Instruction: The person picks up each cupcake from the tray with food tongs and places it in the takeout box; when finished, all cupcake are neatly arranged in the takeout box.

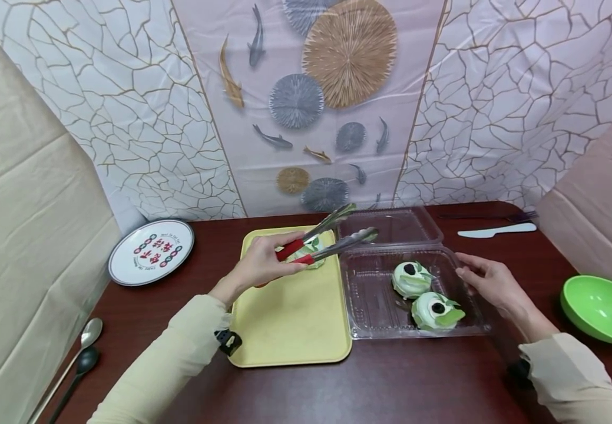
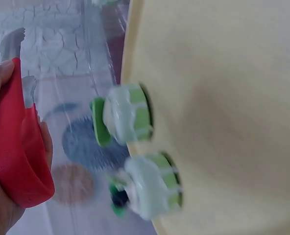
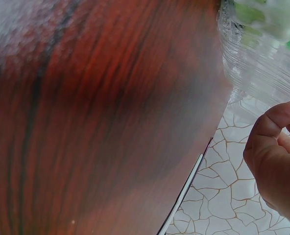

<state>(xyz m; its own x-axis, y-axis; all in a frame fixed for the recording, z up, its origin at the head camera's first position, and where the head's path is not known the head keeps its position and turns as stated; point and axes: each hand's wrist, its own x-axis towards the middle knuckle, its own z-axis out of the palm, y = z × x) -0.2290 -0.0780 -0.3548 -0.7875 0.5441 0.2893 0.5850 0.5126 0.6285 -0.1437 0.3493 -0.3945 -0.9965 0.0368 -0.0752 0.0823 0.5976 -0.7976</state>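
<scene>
My left hand (image 1: 265, 259) grips a pair of food tongs (image 1: 332, 232) by their red handles. Their metal tips are spread, nothing is between them, and they reach over the left side of an open clear plastic container (image 1: 371, 330). Below lies a yellow tray (image 1: 290, 330); two small green-and-white cakes, a nearer cake (image 2: 155, 186) and another cake (image 2: 128, 115), stand near its edge in the left wrist view. In the head view the tongs partly cover them. My right hand (image 1: 493, 282) holds the container's right rim. Inside sit two berry-topped cakes, an upper cake (image 1: 410, 282) and a lower cake (image 1: 435, 313).
A white plate (image 1: 152, 252) with red lettering lies at the back left. Near the left edge are a metal spoon (image 1: 91, 333) and a black spoon (image 1: 87, 360). To the right lie a white knife (image 1: 496, 230), a dark fork (image 1: 520, 218) and a green bowl (image 1: 605, 309).
</scene>
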